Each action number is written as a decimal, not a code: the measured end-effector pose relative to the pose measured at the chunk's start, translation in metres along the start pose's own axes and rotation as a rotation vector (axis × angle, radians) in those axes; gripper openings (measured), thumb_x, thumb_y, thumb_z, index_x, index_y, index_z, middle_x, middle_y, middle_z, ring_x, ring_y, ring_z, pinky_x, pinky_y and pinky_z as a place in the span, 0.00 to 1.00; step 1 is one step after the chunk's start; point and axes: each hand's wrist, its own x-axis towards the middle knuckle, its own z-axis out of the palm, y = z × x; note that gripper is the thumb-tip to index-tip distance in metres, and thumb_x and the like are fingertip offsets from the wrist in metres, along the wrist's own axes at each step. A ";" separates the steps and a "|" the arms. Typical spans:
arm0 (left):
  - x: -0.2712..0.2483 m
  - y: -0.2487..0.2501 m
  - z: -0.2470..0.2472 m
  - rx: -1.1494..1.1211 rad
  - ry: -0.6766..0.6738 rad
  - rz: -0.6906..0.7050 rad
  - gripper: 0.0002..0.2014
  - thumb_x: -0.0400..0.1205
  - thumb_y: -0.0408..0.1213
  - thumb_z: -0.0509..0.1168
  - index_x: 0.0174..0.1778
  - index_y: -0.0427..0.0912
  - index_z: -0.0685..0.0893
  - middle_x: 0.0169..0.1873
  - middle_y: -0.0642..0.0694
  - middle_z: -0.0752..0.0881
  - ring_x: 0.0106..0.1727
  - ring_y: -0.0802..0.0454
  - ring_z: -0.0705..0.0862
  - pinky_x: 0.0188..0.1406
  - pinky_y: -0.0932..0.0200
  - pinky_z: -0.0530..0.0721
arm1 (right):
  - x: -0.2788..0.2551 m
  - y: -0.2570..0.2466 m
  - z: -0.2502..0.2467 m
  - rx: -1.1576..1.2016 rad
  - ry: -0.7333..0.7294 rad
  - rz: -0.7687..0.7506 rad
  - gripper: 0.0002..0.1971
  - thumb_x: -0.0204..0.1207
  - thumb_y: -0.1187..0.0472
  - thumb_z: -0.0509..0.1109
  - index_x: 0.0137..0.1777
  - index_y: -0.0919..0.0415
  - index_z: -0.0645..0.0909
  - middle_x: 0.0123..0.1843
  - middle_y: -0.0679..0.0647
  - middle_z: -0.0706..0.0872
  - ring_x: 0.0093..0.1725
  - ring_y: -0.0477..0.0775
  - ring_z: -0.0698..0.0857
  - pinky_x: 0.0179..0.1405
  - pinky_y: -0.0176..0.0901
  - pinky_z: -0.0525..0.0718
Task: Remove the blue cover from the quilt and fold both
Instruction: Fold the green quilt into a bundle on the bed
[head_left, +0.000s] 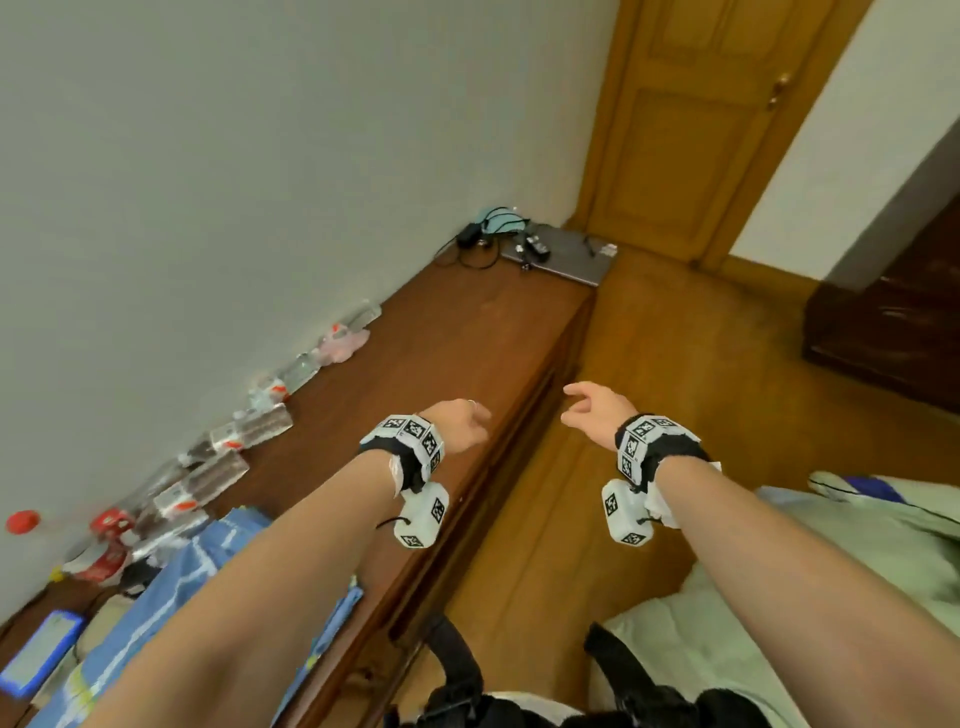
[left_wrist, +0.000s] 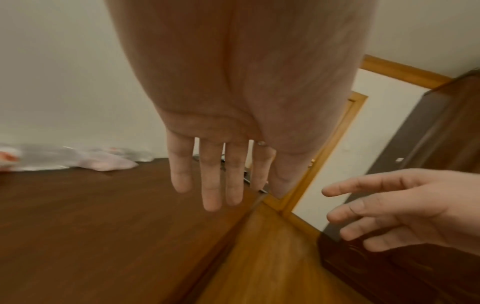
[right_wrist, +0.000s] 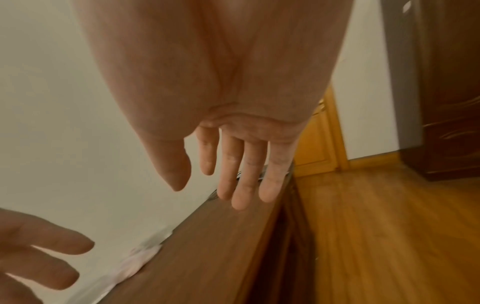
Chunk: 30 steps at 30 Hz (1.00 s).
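Room: pale wall (head_left: 234, 156), wooden floor (head_left: 675, 389) and closed wooden door (head_left: 691, 119) at the far end.

Desk (head_left: 467, 338): long, dark brown, set along the wall. It carried a row of blurred clear packets (head_left: 260, 421) against the wall, and a flat grey device with black cables (head_left: 556, 252) at the far end.

Bed (head_left: 883, 545): at lower right, with pale green bedding. A white padded piece, probably the quilt (head_left: 691, 644), lay at its near edge; whether it was folded could not be told.

Blue cover (head_left: 171, 587): blue cloth with pale lines, resting on the near end of the desk under the left forearm, apart from the quilt. Its folds were mostly hidden.

Left hand (head_left: 460, 423): raised over the desk edge, fingers (left_wrist: 210, 181) straight and slightly spread, holding nothing.

Right hand (head_left: 592, 410): raised over the floor beside the desk, fingers (right_wrist: 246, 176) loosely spread, thumb apart, holding nothing.

Step in hand, as judged: the cover appeared already off the quilt and both hands were free, so this read as a pause between handling the two pieces, or the close.

Next move, as judged: if any folding remained, both hands would need to drop back and take two corners of one piece.
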 end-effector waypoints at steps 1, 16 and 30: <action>0.016 0.023 0.001 -0.006 -0.021 0.047 0.23 0.83 0.44 0.61 0.75 0.52 0.75 0.69 0.50 0.81 0.69 0.49 0.79 0.72 0.51 0.75 | 0.000 0.023 -0.019 0.016 0.037 0.023 0.25 0.81 0.55 0.70 0.77 0.49 0.72 0.67 0.49 0.84 0.64 0.54 0.83 0.63 0.50 0.82; 0.250 0.253 0.028 0.070 -0.324 0.474 0.17 0.82 0.42 0.65 0.68 0.53 0.80 0.59 0.49 0.87 0.57 0.52 0.86 0.66 0.48 0.82 | -0.066 0.266 -0.116 0.288 0.451 0.754 0.42 0.77 0.55 0.74 0.85 0.52 0.52 0.76 0.65 0.75 0.70 0.65 0.79 0.70 0.55 0.78; 0.248 0.441 0.135 0.491 -0.537 0.968 0.17 0.88 0.42 0.58 0.72 0.48 0.79 0.68 0.47 0.82 0.65 0.47 0.82 0.66 0.49 0.80 | -0.189 0.313 -0.095 0.575 0.689 1.143 0.31 0.78 0.54 0.72 0.79 0.52 0.68 0.72 0.57 0.81 0.65 0.58 0.83 0.67 0.49 0.80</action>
